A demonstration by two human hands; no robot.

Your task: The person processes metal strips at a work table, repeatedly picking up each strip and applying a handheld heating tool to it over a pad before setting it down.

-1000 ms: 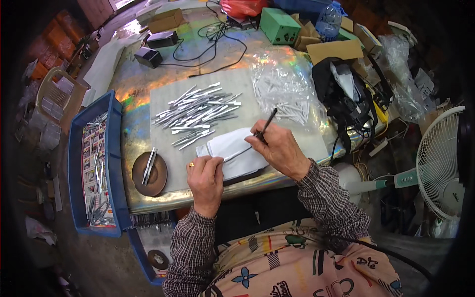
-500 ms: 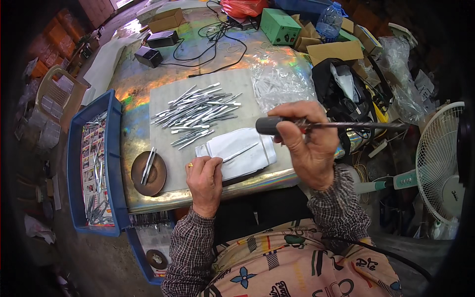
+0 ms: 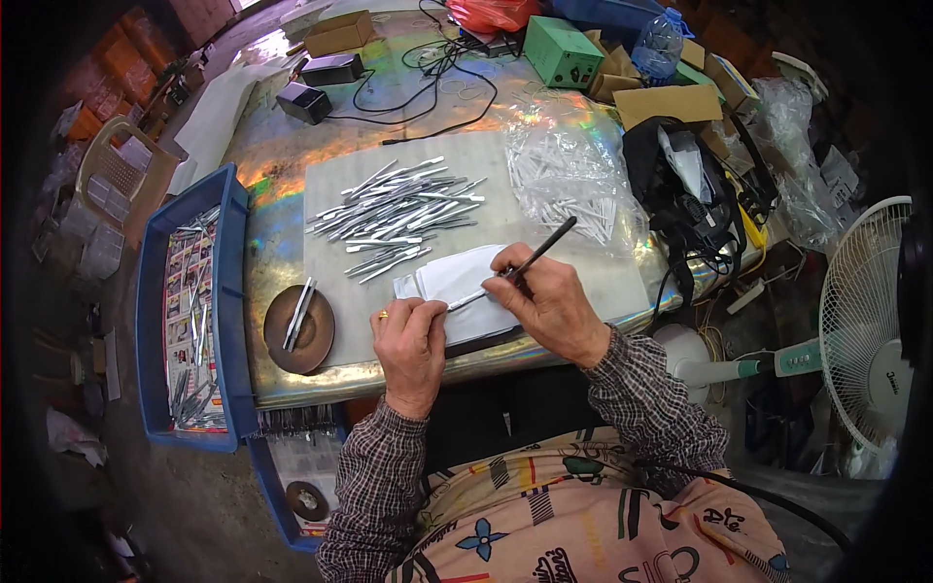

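Note:
My left hand [image 3: 410, 355] is closed, pinching one end of a slender grey metal strip [image 3: 466, 301] over a white padded block [image 3: 459, 275]. My right hand [image 3: 554, 309] is closed at the strip's far end. A dark rod-like tool handle [image 3: 552, 241] sticks up and right out of its fingers; the tool's other end is hidden. Behind the block, a heap of similar metal strips [image 3: 398, 209] lies on a grey sheet [image 3: 326, 194]. At the left, a round brown dish [image 3: 282, 335] has a few strips in it.
A blue tray [image 3: 236, 321] with strips stands left of the table. A clear bag of white pieces [image 3: 573, 175] lies at the right rear, near a black bag [image 3: 671, 194]. Cables [image 3: 437, 68] and a green box [image 3: 562, 53] are at the back; a fan [image 3: 870, 321] stands right.
My right hand has come down and left to the strip, and the dark tool has swung so its handle points up and right. My left hand keeps its pinch. The view has shifted slightly.

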